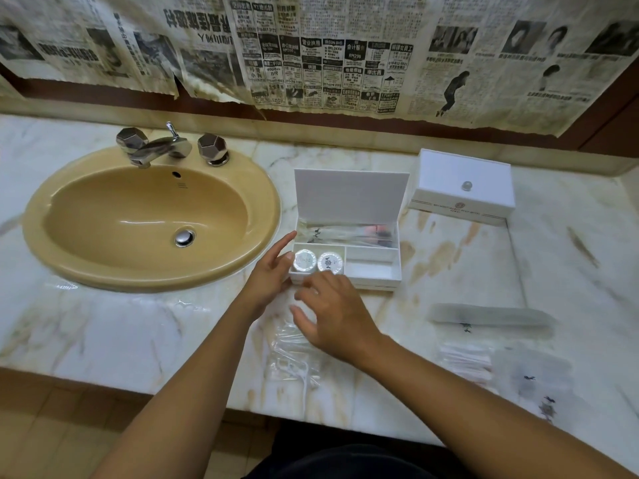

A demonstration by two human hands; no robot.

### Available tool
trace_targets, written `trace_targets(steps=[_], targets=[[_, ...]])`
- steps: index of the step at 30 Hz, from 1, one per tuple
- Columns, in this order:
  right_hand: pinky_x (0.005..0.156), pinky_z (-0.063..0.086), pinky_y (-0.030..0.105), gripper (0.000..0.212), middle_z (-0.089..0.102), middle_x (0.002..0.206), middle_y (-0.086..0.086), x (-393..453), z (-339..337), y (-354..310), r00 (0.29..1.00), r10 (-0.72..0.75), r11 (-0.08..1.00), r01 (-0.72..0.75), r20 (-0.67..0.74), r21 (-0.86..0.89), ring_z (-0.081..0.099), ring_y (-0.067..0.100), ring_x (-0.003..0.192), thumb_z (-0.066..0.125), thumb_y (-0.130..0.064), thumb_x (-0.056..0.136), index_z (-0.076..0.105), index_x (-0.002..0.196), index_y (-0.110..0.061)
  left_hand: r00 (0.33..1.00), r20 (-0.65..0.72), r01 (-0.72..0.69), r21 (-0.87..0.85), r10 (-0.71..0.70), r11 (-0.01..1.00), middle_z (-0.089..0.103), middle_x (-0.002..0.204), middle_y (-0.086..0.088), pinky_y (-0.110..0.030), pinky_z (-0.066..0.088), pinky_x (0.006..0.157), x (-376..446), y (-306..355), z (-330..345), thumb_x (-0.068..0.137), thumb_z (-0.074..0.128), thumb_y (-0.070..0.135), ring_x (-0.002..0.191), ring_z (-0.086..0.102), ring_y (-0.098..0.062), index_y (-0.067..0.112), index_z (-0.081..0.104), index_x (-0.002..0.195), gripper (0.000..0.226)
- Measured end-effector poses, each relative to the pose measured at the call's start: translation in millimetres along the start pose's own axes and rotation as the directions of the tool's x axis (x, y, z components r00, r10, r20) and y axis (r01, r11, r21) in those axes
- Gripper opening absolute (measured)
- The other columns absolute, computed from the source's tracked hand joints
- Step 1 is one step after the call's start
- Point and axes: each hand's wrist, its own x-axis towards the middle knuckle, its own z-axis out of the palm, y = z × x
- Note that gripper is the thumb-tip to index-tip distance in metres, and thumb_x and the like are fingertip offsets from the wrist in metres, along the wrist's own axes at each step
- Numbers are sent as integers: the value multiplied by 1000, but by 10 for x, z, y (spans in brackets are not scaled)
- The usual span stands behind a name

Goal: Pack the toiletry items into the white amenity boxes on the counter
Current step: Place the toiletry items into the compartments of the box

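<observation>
An open white amenity box [394, 267] stands mid-counter with its lid up. Its back compartment holds clear-wrapped long items [345, 233]. Two round wrapped soaps [318, 261] fill the front left compartment. My left hand [273, 271] rests against the box's left front corner, fingers straight. Just in front of the box hovers my right hand [328, 312], fingers spread and relaxed over clear packets of floss picks [294, 361]. A second white amenity box [463, 183] sits shut at the back right.
A tan sink [148, 219] with a chrome tap [162, 148] fills the counter's left. On the right lie a long wrapped packet [491, 316], a packet of cotton buds [465, 361] and more clear sachets [539, 382]. Newspaper covers the wall.
</observation>
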Motion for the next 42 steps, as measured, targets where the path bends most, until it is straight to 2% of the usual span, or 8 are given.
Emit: trace_targets(steps=[4, 8, 12, 15, 23, 33, 37, 42], targets=[[75, 49, 37, 32, 63, 101, 9, -260, 117, -62, 981, 2, 1000, -2, 192, -2, 58, 27, 92, 54, -40, 83, 68, 94, -13, 1000, 4, 9, 25, -9, 1000, 44, 86, 22, -15, 50, 78, 4, -1, 15, 104, 45, 26, 82, 47, 1, 53, 52, 127, 36], [91, 45, 45, 53, 54, 124, 11, -364, 137, -115, 900, 30, 999, -22, 435, -24, 49, 29, 112, 48, -56, 83, 57, 118, -17, 1000, 4, 12, 30, -12, 999, 42, 85, 23, -17, 45, 78, 12, -3, 13, 103, 47, 28, 79, 44, 1, 58, 54, 121, 36], [113, 20, 53, 74, 29, 151, 12, -424, 138, -150, 796, 21, 1000, -23, 606, -4, 24, 32, 138, 47, -66, 84, 32, 143, -24, 1000, 7, 14, 31, -15, 999, 43, 87, 23, -16, 48, 80, 9, -8, 11, 104, 46, 28, 82, 46, 1, 59, 53, 122, 36], [115, 5, 53, 79, 14, 158, 12, -484, 156, -130, 746, -15, 1000, 23, 665, -4, 9, 32, 145, 46, -67, 85, 19, 149, -29, 1000, 9, 14, 27, -14, 1000, 44, 88, 21, -16, 49, 80, 7, -8, 13, 104, 46, 28, 86, 45, -1, 59, 52, 121, 36], [103, 37, 51, 64, 43, 145, 13, -535, 231, 50, 771, -1, 998, 40, 637, -47, 41, 33, 132, 37, -62, 86, 40, 140, -28, 1000, 9, 25, 14, -25, 1000, 44, 88, 18, -17, 47, 79, 12, -6, 13, 104, 46, 28, 95, 44, -8, 61, 53, 120, 37], [99, 43, 40, 67, 51, 137, 11, -398, 123, 260, 878, 108, 993, -74, 467, -90, 49, 29, 126, 42, -66, 82, 50, 134, -26, 1000, 7, 24, 13, -24, 1000, 47, 90, 17, -19, 47, 76, 7, -1, 16, 104, 45, 28, 100, 44, -14, 58, 52, 124, 37], [81, 48, 33, 53, 58, 112, 5, -296, 59, 187, 947, 152, 988, -145, 282, -47, 55, 23, 103, 54, -56, 78, 62, 117, -21, 1000, 2, 24, 20, -24, 1000, 48, 90, 18, -18, 49, 77, 14, -14, 13, 104, 45, 29, 100, 45, -13, 59, 52, 124, 37], [66, 44, 30, 34, 55, 87, 1, -244, 71, 157, 958, 160, 987, -151, 238, -57, 56, 23, 80, 66, -42, 70, 67, 93, -18, 1000, -1, 24, 25, -24, 999, 47, 90, 18, -14, 50, 74, 16, -15, 11, 104, 44, 28, 98, 44, -11, 58, 51, 125, 37]])
